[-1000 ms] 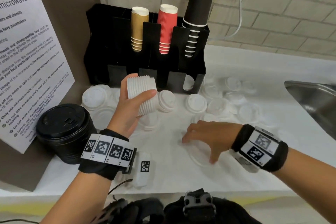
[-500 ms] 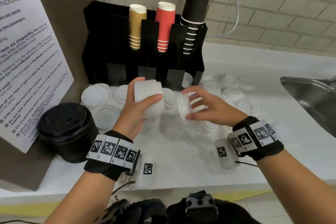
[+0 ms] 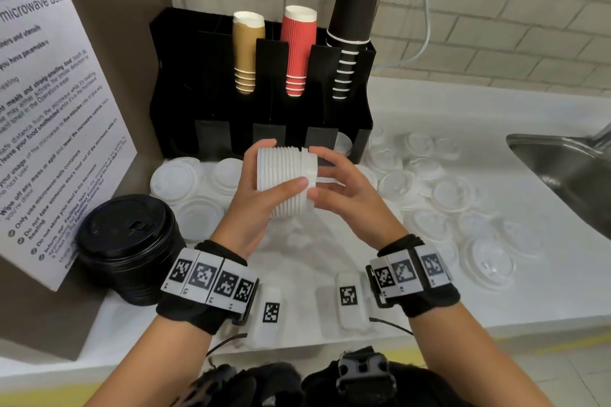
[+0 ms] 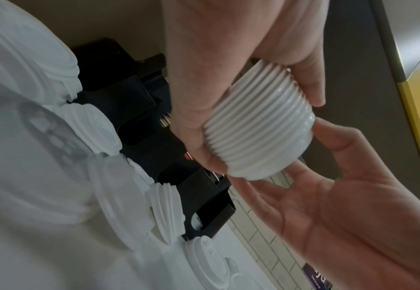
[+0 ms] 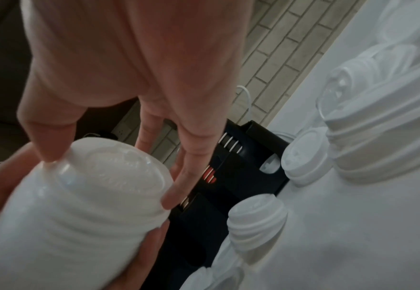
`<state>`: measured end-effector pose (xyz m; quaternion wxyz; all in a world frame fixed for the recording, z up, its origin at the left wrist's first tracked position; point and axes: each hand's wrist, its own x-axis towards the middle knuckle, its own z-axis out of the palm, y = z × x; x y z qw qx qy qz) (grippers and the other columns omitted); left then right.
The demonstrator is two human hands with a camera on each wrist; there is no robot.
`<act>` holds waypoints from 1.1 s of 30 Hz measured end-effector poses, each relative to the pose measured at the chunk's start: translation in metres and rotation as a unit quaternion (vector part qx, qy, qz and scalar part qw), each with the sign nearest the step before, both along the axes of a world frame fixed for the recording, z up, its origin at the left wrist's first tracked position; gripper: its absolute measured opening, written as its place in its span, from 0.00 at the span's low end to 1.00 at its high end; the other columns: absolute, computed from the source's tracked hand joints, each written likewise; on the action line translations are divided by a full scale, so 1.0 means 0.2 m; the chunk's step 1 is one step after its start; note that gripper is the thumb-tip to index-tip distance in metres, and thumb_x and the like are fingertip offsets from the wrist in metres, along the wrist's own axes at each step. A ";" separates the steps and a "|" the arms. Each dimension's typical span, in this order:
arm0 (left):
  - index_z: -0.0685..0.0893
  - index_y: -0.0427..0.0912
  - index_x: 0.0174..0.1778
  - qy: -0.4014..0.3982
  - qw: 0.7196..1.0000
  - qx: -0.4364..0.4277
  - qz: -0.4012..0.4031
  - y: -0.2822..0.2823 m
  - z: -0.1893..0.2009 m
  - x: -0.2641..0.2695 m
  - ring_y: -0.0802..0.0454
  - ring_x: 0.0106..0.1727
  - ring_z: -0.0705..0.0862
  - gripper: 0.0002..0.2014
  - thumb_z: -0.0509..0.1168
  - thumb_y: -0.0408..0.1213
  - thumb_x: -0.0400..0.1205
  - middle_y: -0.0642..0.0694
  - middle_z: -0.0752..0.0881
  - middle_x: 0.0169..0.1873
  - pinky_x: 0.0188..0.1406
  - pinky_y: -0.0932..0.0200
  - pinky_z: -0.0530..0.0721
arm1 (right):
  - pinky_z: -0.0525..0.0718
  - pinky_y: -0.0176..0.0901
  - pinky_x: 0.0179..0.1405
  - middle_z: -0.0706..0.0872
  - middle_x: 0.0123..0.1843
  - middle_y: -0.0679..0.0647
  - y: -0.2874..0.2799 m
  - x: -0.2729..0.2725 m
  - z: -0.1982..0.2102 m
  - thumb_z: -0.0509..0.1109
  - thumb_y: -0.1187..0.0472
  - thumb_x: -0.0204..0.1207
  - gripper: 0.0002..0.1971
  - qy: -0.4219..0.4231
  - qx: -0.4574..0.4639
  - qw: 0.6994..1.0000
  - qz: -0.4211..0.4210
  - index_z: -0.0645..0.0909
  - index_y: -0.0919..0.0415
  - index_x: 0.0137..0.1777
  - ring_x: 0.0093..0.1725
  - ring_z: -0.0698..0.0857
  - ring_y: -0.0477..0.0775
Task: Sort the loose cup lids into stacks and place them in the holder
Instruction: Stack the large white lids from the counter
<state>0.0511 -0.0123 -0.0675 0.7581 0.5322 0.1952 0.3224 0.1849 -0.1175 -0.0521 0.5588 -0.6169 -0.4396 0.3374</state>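
Note:
A stack of white cup lids point(image 3: 281, 185) lies on its side in the air in front of the black holder point(image 3: 185, 109). My left hand point(image 3: 274, 165) grips the stack, thumb under it and fingers over its far side. My right hand point(image 3: 317, 175) pinches the end lid point(image 5: 104, 172) by its rim with thumb and fingertips and holds it against the stack's right end. In the left wrist view the ribbed stack point(image 4: 258, 133) sits in the left hand point(image 4: 261, 127), with the right palm point(image 4: 303, 196) cupped below. The holder's lower slots look dark; one white lid point(image 3: 342, 142) shows in the right slot.
Loose white lids point(image 3: 175, 178) lie left of my hands, and several clear lids point(image 3: 453, 192) are spread to the right. A stack of black lids point(image 3: 129, 241) stands front left by a notice board point(image 3: 49, 109). A steel sink point(image 3: 568, 168) lies at the right. Cup stacks point(image 3: 299, 49) fill the holder's top.
My right hand picked a lid off the counter, carried it up and left, and now has it against the end of the stack. The left hand raised the stack slightly.

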 end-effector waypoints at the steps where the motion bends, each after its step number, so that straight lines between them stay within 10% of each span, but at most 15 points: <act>1: 0.70 0.63 0.67 0.001 1.000 0.000 -0.013 0.00 0.00 -0.01 0.39 0.70 0.78 0.33 0.73 0.39 0.68 0.42 0.75 0.69 0.53 0.46 0.87 | 0.85 0.52 0.61 0.82 0.67 0.58 0.00 0.01 0.01 0.75 0.62 0.75 0.29 -0.010 -0.008 1.000 0.010 0.73 0.43 0.73 0.62 0.85 0.58; 9: 0.70 0.60 0.69 -0.013 0.999 -0.016 -0.043 0.03 0.00 -0.02 0.41 0.67 0.80 0.34 0.72 0.37 0.68 0.42 0.77 0.67 0.44 0.54 0.87 | 0.82 0.63 0.66 0.81 0.67 0.62 0.01 0.01 0.06 0.74 0.65 0.74 0.30 -0.023 -0.026 0.999 0.020 0.73 0.50 0.75 0.63 0.84 0.62; 16: 0.70 0.60 0.70 -0.010 0.999 -0.016 -0.028 0.04 -0.01 -0.01 0.37 0.71 0.77 0.36 0.75 0.37 0.66 0.41 0.76 0.69 0.58 0.42 0.84 | 0.82 0.58 0.67 0.82 0.66 0.58 0.04 -0.01 0.04 0.75 0.66 0.74 0.30 -0.050 -0.012 0.999 0.008 0.73 0.50 0.74 0.63 0.84 0.58; 27: 0.72 0.62 0.66 -0.052 0.997 -0.045 0.024 0.09 -0.02 0.03 0.46 0.64 0.81 0.32 0.72 0.34 0.68 0.49 0.79 0.62 0.44 0.54 0.88 | 0.73 0.45 0.76 0.77 0.74 0.46 0.03 0.22 0.16 0.62 0.48 0.82 0.24 -0.163 -0.120 0.979 0.011 0.71 0.47 0.78 0.73 0.75 0.41; 33: 0.75 0.65 0.65 -0.066 0.995 -0.056 0.051 0.14 -0.04 0.04 0.48 0.65 0.81 0.34 0.77 0.38 0.64 0.51 0.79 0.63 0.47 0.53 0.87 | 0.72 0.47 0.68 0.76 0.68 0.42 -0.10 0.56 0.14 0.82 0.44 0.63 0.37 -0.451 -0.371 0.807 0.090 0.71 0.40 0.72 0.69 0.71 0.51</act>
